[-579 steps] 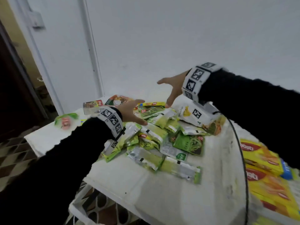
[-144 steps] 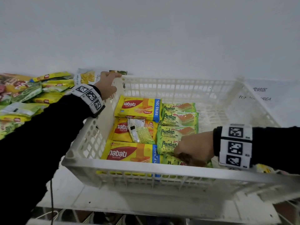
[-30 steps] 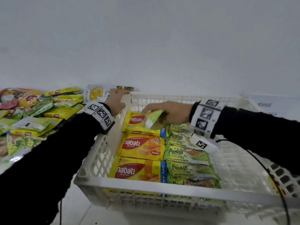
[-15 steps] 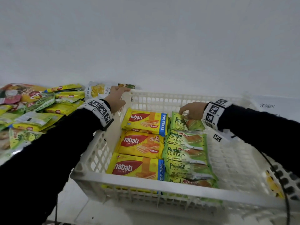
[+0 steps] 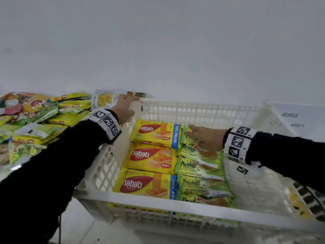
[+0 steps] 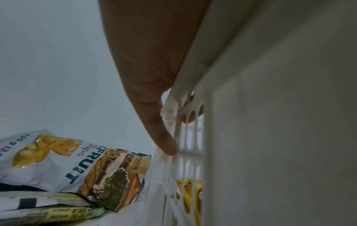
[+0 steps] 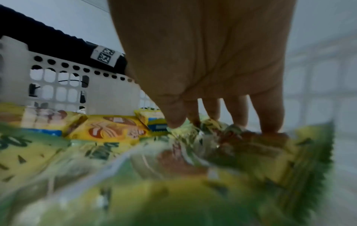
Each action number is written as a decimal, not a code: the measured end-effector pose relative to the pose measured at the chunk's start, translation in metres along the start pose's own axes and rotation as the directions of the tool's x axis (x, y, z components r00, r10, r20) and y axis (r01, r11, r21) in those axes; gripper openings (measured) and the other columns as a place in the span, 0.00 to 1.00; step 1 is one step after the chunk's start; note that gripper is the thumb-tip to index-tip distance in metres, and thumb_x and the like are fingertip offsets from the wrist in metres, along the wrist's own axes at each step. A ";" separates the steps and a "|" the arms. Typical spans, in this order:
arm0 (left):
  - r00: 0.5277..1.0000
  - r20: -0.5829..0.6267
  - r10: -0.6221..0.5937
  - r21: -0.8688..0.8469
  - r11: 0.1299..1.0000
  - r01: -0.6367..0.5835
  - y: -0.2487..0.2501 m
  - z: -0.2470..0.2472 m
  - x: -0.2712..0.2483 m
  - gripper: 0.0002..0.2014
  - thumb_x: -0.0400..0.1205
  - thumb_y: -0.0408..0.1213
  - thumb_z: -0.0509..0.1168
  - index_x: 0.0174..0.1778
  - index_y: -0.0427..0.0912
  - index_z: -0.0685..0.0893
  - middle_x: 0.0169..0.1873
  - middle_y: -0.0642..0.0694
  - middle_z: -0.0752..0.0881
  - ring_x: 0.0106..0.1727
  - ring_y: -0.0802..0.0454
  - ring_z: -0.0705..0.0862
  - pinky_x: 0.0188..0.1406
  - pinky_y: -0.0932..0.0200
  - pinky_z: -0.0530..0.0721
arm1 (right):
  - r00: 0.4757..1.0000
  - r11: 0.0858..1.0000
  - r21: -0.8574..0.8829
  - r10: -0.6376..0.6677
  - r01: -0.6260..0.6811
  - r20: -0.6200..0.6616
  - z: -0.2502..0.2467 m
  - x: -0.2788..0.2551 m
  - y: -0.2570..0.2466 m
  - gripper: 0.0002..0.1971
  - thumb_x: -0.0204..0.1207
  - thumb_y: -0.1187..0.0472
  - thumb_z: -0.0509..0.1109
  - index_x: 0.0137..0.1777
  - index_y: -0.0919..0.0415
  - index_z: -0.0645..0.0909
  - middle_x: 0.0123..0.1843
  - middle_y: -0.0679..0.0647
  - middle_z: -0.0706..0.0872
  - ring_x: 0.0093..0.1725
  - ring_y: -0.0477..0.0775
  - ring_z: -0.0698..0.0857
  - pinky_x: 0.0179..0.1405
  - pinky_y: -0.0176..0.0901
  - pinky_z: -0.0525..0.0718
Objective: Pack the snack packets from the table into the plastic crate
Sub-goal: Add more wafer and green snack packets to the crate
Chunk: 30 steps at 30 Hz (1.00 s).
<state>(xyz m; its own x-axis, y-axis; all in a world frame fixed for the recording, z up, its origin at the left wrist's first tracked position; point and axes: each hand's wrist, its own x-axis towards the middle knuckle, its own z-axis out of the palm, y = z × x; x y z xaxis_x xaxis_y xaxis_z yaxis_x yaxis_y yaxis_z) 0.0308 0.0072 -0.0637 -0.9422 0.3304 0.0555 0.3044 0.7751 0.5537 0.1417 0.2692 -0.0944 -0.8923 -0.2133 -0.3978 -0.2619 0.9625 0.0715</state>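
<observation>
Inside the white crate (image 5: 193, 110), flat right hand (image 5: 206, 138) presses green packet (image 5: 189, 139); left hand (image 5: 124, 110) grips rim.

"nabati WAFER" yellow packets (image 5: 153, 157), "Pandan" green packets (image 5: 197, 169), probably "FRUIT" pouch (image 6: 81, 166)

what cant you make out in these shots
- Far Pandan packet: head view, the right hand covers most of it.
- Pandan print: right wrist view, motion blur.
- Left hand fingertips: head view, hidden behind the crate corner.
- Table pile: cut off by the left edge.
</observation>
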 end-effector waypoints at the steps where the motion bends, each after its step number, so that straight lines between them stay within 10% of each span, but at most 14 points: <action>1: 1.000 0.002 0.000 0.003 1.000 0.000 0.000 0.000 0.000 0.27 0.81 0.24 0.54 0.76 0.46 0.65 0.73 0.38 0.60 0.45 0.46 0.77 0.33 0.63 0.77 | 1.000 1.000 -0.015 0.006 -0.006 0.010 0.005 0.004 0.003 0.29 0.86 0.58 0.50 0.83 0.52 0.41 0.84 0.56 0.37 0.83 0.60 0.49 0.82 0.52 0.52; 5: 1.000 -0.003 -0.008 0.013 1.000 0.008 0.000 0.000 0.000 0.27 0.81 0.25 0.54 0.76 0.46 0.65 0.74 0.38 0.59 0.46 0.46 0.77 0.39 0.58 0.77 | 1.000 0.996 -0.090 -0.012 0.013 0.008 0.009 0.008 0.015 0.29 0.87 0.60 0.47 0.82 0.48 0.38 0.84 0.57 0.35 0.84 0.59 0.44 0.82 0.49 0.50; 10: 1.000 -0.003 -0.008 0.016 1.000 0.008 0.001 0.001 -0.001 0.27 0.80 0.24 0.54 0.76 0.46 0.65 0.74 0.38 0.59 0.45 0.46 0.77 0.35 0.59 0.77 | 0.996 0.958 -0.287 -0.020 -0.005 -0.085 0.001 0.003 0.012 0.31 0.85 0.60 0.52 0.81 0.39 0.42 0.82 0.55 0.47 0.78 0.57 0.60 0.68 0.48 0.73; 20: 1.000 0.002 -0.010 0.020 1.000 0.010 0.000 0.001 0.000 0.27 0.80 0.24 0.54 0.76 0.45 0.64 0.74 0.38 0.58 0.44 0.45 0.78 0.44 0.57 0.79 | 0.978 0.962 -0.259 0.033 -0.088 -0.207 -0.010 0.008 0.009 0.30 0.82 0.59 0.60 0.81 0.52 0.50 0.69 0.57 0.76 0.64 0.58 0.77 0.65 0.47 0.74; 24: 1.000 -0.003 -0.006 0.016 1.000 0.006 -0.001 0.001 0.000 0.27 0.80 0.24 0.54 0.76 0.46 0.64 0.74 0.38 0.59 0.45 0.45 0.77 0.43 0.58 0.78 | 0.977 0.959 -0.283 -0.053 -0.008 -0.207 -0.017 0.003 0.014 0.21 0.83 0.54 0.58 0.76 0.53 0.65 0.75 0.50 0.72 0.71 0.54 0.70 0.67 0.47 0.70; 30: 1.000 -0.002 -0.005 0.020 1.000 0.005 -0.001 0.001 0.001 0.27 0.80 0.24 0.55 0.76 0.46 0.65 0.74 0.38 0.58 0.44 0.46 0.77 0.43 0.60 0.76 | 0.994 0.980 -0.197 0.001 -0.023 -0.112 -0.001 -0.001 0.015 0.24 0.85 0.58 0.52 0.80 0.58 0.58 0.77 0.56 0.68 0.71 0.58 0.72 0.69 0.52 0.76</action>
<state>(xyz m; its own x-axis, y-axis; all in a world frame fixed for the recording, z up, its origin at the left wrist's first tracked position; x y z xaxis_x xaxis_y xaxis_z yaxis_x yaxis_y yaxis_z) 0.0297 0.0071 -0.0648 -0.9441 0.3251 0.0547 0.3022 0.7871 0.5377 0.1383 0.2835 -0.0924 -0.9282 -0.2297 -0.2927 -0.3082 0.9153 0.2593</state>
